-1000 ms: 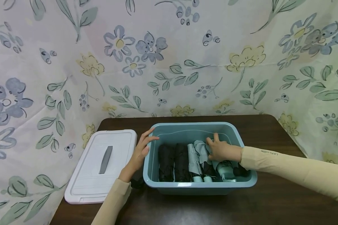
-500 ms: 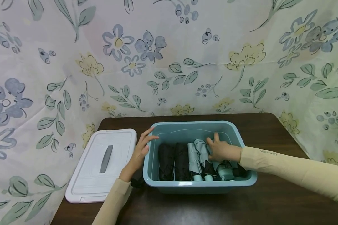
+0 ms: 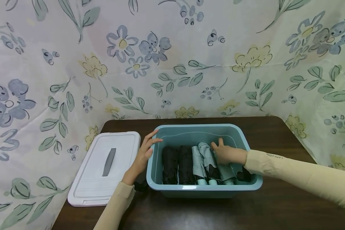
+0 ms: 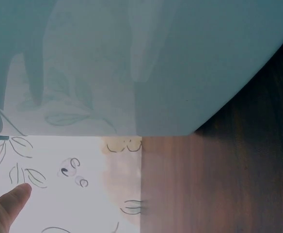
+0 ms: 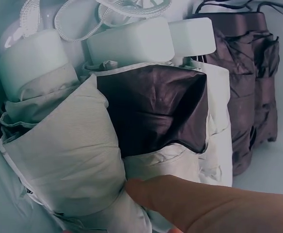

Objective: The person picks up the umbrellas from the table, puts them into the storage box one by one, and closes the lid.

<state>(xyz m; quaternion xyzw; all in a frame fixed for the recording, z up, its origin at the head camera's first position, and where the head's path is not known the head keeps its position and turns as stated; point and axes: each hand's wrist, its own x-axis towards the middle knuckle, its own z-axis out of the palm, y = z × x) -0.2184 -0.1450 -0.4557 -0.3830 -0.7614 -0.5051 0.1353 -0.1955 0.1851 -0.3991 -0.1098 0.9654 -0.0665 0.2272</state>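
A blue-green plastic tub (image 3: 195, 188) holds a row of folding umbrellas. Two black umbrellas (image 3: 170, 166) lie at its left, then two pale green umbrellas (image 3: 198, 163) with pale handles. My right hand (image 3: 225, 155) reaches into the tub and grips the rightmost pale green umbrella (image 5: 64, 150). In the right wrist view its thumb lies along that umbrella's side, against its neighbour with the dark panel (image 5: 151, 107); the other fingers are mostly hidden. My left hand (image 3: 142, 156) touches the tub's left rim with its fingers extended, holding nothing.
A white lid (image 3: 103, 172) with a grey handle (image 3: 108, 162) lies left of the tub. Both stand on a dark wooden table (image 3: 276, 204), backed by a floral cloth (image 3: 172, 57). Dark objects (image 3: 244, 175) show close to each wrist.
The rightmost pale green umbrella has turned under my right hand, its handle now lying beside the other pale handles. My right hand has rolled slightly. My left hand stays at the rim.
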